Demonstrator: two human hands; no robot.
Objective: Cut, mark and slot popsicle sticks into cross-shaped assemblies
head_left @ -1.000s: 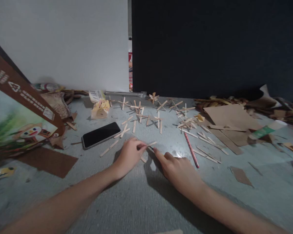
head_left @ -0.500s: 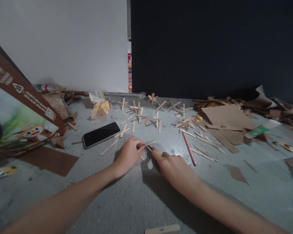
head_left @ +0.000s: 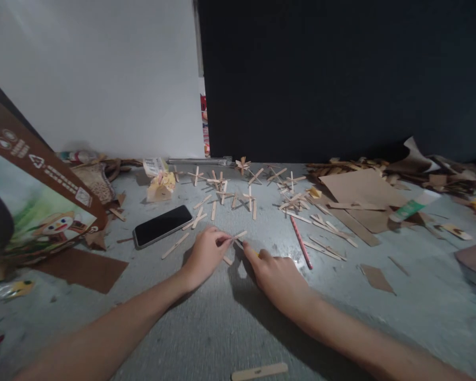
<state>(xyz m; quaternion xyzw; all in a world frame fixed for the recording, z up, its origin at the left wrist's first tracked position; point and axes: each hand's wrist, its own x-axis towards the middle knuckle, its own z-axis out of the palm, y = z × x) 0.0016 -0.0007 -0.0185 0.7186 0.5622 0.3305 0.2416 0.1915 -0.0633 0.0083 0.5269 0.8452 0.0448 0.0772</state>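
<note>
My left hand rests on the grey table, its fingers pinched on a thin wooden craft stick that points up and to the right. My right hand lies close to its right, fingers closed round a small tool with a yellowish part whose tip meets the stick; I cannot name the tool. A short stick piece lies between the two hands.
A black phone lies left of my hands. Several glued stick crosses and loose sticks spread behind. A red pencil, brown cardboard sheets, a green-white glue tube, a printed box at left, one stick at the near edge.
Both hands stayed on the stick, the right fingertips closing in on it. The camera tipped slightly, so the scene shifted left and the near stick came into view.
</note>
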